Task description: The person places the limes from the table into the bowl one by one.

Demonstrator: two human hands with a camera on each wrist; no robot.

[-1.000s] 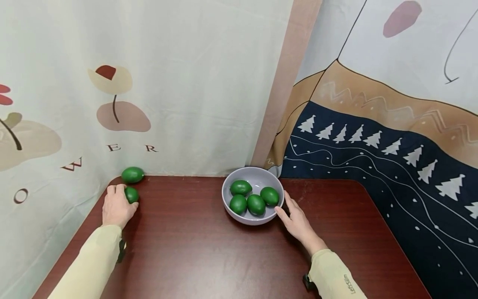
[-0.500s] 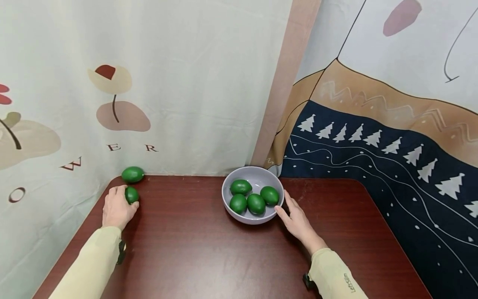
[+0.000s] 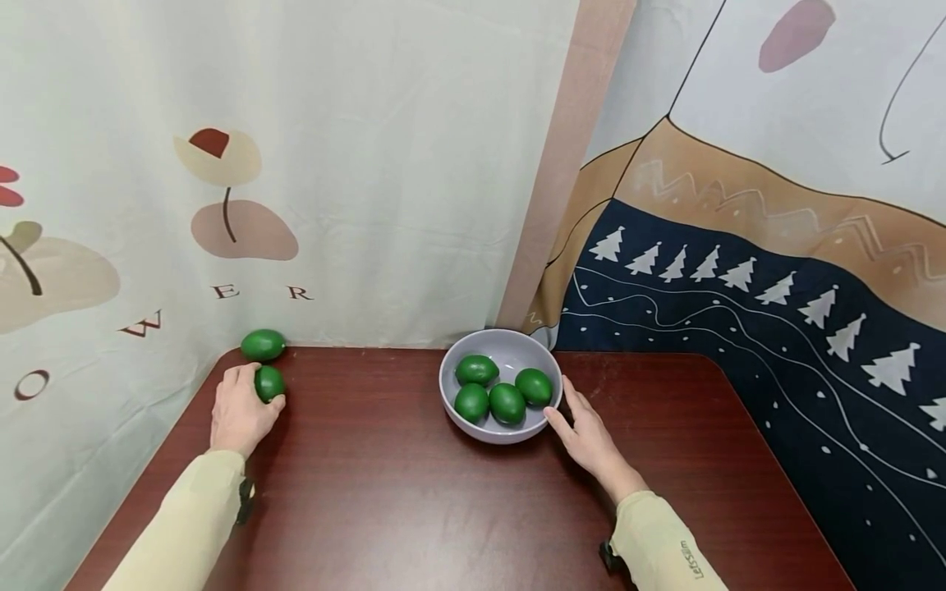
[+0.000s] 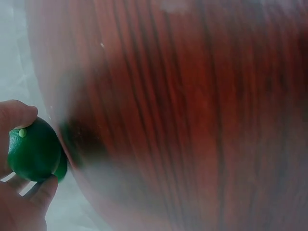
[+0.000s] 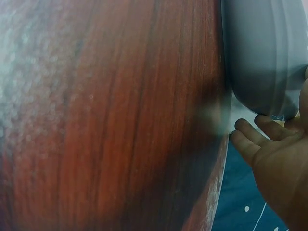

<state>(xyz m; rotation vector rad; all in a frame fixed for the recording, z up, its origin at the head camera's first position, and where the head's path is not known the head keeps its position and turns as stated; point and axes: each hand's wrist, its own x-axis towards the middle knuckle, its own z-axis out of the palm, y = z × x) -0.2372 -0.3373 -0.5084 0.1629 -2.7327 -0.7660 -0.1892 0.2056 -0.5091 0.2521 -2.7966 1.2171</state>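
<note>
Your head camera looks forward and down across the table [image 3: 384,484]; your close-up left wrist view shares its held green fruit [image 3: 271,383], your right its bowl [image 3: 502,437].

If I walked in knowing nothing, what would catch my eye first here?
Probably the pale purple bowl near the table's far edge, with four bright green fruits inside and the right hand against its right side. Next, near the far left corner, the left hand holds a fifth fruit, with a sixth fruit just beyond. Behind, on the right, hangs dark blue cloth with white trees.
</note>
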